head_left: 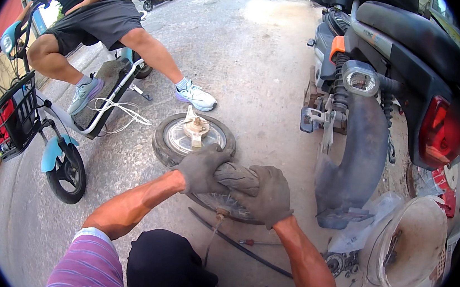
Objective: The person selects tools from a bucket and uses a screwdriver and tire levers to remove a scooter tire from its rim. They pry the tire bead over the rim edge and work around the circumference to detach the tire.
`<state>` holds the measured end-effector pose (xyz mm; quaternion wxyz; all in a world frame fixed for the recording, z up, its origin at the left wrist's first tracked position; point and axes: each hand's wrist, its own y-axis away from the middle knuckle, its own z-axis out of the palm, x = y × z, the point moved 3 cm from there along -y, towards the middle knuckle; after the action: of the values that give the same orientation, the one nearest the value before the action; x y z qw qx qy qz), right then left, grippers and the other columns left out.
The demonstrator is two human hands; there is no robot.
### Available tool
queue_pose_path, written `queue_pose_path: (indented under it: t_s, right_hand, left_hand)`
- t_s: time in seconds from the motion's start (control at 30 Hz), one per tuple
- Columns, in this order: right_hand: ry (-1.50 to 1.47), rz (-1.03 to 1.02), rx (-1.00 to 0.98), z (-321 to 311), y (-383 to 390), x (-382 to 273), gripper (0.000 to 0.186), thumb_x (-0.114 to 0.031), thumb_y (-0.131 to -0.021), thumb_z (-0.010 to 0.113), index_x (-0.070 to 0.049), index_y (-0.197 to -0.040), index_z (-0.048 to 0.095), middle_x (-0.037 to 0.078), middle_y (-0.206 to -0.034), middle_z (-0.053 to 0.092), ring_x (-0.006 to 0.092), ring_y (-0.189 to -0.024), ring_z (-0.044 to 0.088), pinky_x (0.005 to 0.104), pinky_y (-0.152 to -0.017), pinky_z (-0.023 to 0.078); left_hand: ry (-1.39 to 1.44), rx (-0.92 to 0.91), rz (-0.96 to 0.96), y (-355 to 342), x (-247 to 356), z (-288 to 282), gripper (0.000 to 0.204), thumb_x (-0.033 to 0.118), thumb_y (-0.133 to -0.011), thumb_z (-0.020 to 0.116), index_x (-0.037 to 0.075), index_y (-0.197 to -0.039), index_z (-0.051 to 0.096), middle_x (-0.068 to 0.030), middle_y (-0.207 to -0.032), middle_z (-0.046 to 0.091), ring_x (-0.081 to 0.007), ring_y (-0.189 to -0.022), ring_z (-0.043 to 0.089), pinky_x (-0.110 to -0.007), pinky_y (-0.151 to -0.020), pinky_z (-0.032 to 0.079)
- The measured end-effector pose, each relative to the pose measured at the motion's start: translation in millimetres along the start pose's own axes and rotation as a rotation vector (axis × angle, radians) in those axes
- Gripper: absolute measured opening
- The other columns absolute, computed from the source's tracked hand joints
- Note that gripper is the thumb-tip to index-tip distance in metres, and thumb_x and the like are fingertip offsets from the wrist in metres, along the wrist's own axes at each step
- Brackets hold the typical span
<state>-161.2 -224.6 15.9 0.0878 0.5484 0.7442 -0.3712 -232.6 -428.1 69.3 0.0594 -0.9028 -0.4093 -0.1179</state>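
Note:
In dark grey work gloves, my left hand (203, 169) and my right hand (272, 194) are closed around a worn black tyre (237, 178), one on each side of its tread. Below the gloves shows the lower part of this wheel, with spokes (222, 203) and a rusty axle end (221, 214); the gloves hide much of the rest. Just beyond my left hand, a second wheel (160, 143) lies flat on the ground, with a dirty metal hub plate (196, 130) facing up. A thin black hose or tube (236, 245) runs along the ground near my knees.
At right stands a motor scooter (352, 151), its rear wheel off. Near it are a dirty white bucket (416, 241), clear plastic (358, 230) and loose metal parts (343, 263). A seated person (97, 23) straddles a blue-and-white scooter (57, 106) at left. A red-handled tool (247, 242) lies close by.

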Motion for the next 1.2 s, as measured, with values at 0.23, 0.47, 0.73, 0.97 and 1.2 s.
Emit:
queue_pose_path:
  t_s: [0.23,0.47,0.73,0.97,1.2]
  right_hand:
    - [-0.102,0.040,-0.119,3,3,-1,0.078,-0.053,-0.083,0.085,-0.001,-0.136,0.061,0.023,-0.114,0.070,0.0408,-0.108,0.070,0.0490,-0.094,0.056]
    - [-0.073,-0.052,-0.042,5,2,4,0.070,-0.040,-0.083,0.088,-0.004,-0.136,0.060,0.021,-0.105,0.070,0.0404,-0.096,0.072,0.0495,-0.085,0.057]
    - [-0.041,0.017,0.028,16,-1,20,0.063,-0.046,-0.086,0.084,-0.005,-0.129,0.064,0.020,-0.108,0.073,0.0383,-0.100,0.073,0.0484,-0.085,0.059]
    - [-0.100,-0.019,0.046,10,-5,29,0.065,-0.045,-0.085,0.085,-0.004,-0.131,0.064,0.021,-0.109,0.072,0.0391,-0.100,0.072,0.0474,-0.086,0.058]
    - [-0.488,0.243,-0.127,16,27,66,0.083,-0.039,-0.085,0.089,0.000,-0.149,0.052,0.021,-0.134,0.066,0.0317,-0.126,0.066,0.0415,-0.107,0.053]
  left_hand:
    - [0.243,-0.109,0.051,16,-22,-2,0.085,0.041,-0.073,0.091,0.008,-0.145,0.060,-0.0225,-0.128,0.068,-0.0404,-0.119,0.068,-0.048,-0.103,0.054]
    - [0.155,0.112,0.100,24,-34,12,0.078,0.041,-0.075,0.091,0.008,-0.140,0.063,-0.0213,-0.120,0.071,-0.0399,-0.112,0.070,-0.047,-0.097,0.056]
    - [0.131,0.147,-0.002,9,-24,16,0.068,0.043,-0.079,0.089,0.008,-0.133,0.066,-0.0194,-0.112,0.074,-0.0385,-0.107,0.072,-0.047,-0.093,0.057]
    - [0.137,0.110,-0.051,1,-20,16,0.071,0.046,-0.080,0.087,0.008,-0.135,0.065,-0.0199,-0.117,0.073,-0.0395,-0.111,0.071,-0.047,-0.096,0.056]
    - [0.183,0.119,-0.040,10,-44,15,0.079,0.044,-0.078,0.088,0.005,-0.142,0.062,-0.0220,-0.130,0.070,-0.0378,-0.121,0.069,-0.046,-0.104,0.054]
